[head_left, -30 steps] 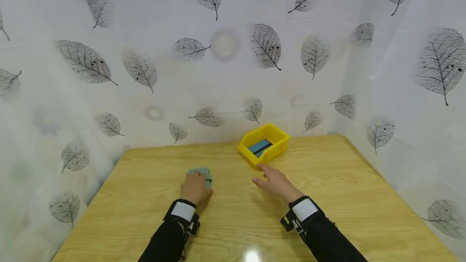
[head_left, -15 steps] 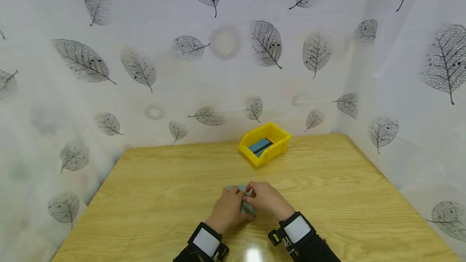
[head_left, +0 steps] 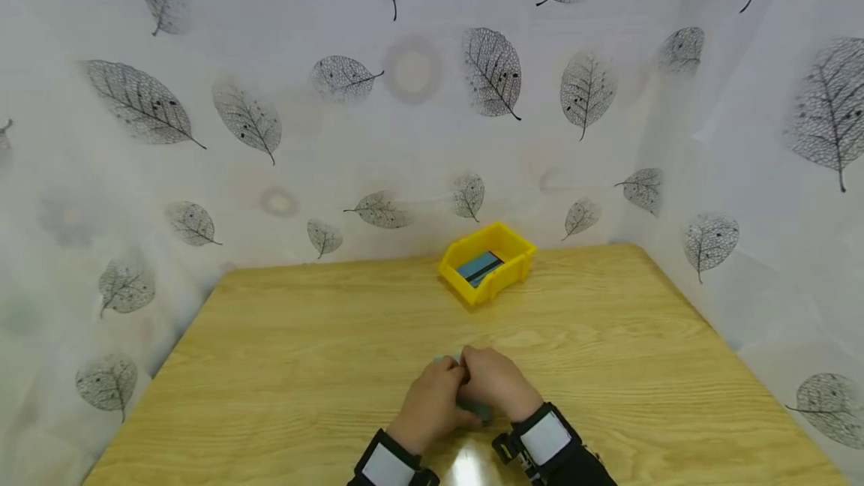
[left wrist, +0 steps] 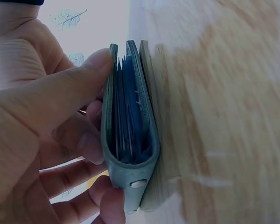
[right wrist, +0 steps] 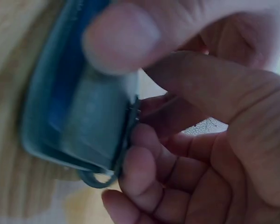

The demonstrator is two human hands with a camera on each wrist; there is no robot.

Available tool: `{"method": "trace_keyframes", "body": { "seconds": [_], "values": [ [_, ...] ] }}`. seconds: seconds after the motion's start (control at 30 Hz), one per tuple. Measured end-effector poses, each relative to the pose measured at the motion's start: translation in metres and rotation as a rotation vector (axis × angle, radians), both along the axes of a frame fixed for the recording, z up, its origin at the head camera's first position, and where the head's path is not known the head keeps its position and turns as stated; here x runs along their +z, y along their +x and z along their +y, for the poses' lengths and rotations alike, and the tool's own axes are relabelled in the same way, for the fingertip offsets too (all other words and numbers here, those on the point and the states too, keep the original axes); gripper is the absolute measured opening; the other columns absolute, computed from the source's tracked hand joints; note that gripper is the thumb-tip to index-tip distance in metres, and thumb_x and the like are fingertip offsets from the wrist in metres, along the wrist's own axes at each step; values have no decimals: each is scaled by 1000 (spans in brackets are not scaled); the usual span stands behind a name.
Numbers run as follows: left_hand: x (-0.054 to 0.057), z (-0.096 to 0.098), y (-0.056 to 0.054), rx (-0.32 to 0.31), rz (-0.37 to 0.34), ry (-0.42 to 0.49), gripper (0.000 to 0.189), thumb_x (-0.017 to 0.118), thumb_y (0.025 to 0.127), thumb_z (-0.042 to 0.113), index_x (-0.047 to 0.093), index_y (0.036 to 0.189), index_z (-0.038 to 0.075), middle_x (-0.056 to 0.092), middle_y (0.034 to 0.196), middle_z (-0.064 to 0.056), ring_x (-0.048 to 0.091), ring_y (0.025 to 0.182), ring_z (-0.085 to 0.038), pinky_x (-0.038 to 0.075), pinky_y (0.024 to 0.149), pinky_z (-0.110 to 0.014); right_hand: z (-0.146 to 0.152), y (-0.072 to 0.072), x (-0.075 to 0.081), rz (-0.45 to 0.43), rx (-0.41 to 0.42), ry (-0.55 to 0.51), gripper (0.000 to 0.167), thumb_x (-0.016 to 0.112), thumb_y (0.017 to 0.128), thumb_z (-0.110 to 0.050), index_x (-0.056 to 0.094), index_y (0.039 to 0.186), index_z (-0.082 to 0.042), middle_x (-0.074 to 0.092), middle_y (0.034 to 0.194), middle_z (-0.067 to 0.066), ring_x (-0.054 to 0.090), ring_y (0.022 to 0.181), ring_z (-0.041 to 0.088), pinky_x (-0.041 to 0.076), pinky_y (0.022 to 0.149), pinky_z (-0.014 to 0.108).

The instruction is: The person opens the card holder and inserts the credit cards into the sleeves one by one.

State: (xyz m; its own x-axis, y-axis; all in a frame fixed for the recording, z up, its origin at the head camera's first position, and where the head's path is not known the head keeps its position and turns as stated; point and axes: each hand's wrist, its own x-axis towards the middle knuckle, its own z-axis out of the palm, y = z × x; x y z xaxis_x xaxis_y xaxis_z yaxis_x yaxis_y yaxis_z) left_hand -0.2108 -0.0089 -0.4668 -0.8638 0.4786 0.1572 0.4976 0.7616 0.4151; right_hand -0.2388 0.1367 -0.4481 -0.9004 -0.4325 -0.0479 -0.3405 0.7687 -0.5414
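Observation:
A green card wallet (left wrist: 130, 172) with a metal snap sits low over the wooden table, its cover parted so thin clear sleeves and blue cards show inside. In the left wrist view, my left hand (head_left: 428, 405) holds it from one side, thumb along the upper cover edge. My right hand (head_left: 498, 382) meets it from the other side, its curled fingers on the edge beside a looped strap (right wrist: 100, 179) in the right wrist view. From the head view, both hands hide most of the wallet.
A yellow open-front bin (head_left: 516, 268) stands near the table's back edge, with a blue-grey item bearing a dark stripe (head_left: 481, 267) inside. The wooden table (head_left: 304, 336) meets a leaf-print curtain (head_left: 405, 133) behind and at both sides.
My left hand has brought the wallet rightward and nearer to me from the left of the table. My right hand has drawn back from near the bin to join it, and the cover has parted.

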Motion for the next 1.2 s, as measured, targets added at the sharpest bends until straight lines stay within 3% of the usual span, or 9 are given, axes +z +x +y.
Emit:
{"method": "trace_keyframes", "body": {
  "seconds": [0.23,0.57,0.73,0.87,1.07,1.2],
  "values": [
    [3,2,0,23,14,-25,66,91,61,39,67,113,8,58,95,-1,57,83,-15,51,72,-29,-2,-1,-7,60,-17,23,22,75,78,-15,55,81,-8,55,69,0,52,61,14,44,55,32],
    [5,7,-1,64,-43,-34,77,92,60,38,58,120,4,59,98,-2,59,86,-16,52,75,-29,-1,-4,-6,107,54,10,15,67,89,-15,54,88,-7,53,71,1,53,63,13,46,55,29],
    [4,10,1,104,-1,-55,86,93,60,36,52,126,-1,63,102,-8,61,88,-20,53,73,-31,4,-6,-9,97,61,-71,12,63,88,-7,55,97,-6,56,70,-1,51,59,8,44,51,24],
    [4,12,1,132,41,-57,77,94,59,31,53,116,1,61,93,-9,61,82,-22,52,65,-32,7,-6,-13,106,34,-134,14,60,89,-3,54,102,-5,50,63,-4,44,52,6,40,46,22],
    [4,16,-1,211,-1,-61,69,94,59,29,55,109,3,60,88,-9,58,80,-24,51,59,-35,11,-7,-19,117,-58,-267,16,57,87,1,54,102,-6,48,62,-6,42,51,5,38,48,21],
    [3,13,-5,245,-19,-70,69,94,60,28,56,111,2,60,88,-11,59,80,-26,52,59,-37,20,-8,-12,84,-153,-402,15,56,85,4,56,98,-4,51,62,-4,47,52,7,38,48,22]
  ]
}}
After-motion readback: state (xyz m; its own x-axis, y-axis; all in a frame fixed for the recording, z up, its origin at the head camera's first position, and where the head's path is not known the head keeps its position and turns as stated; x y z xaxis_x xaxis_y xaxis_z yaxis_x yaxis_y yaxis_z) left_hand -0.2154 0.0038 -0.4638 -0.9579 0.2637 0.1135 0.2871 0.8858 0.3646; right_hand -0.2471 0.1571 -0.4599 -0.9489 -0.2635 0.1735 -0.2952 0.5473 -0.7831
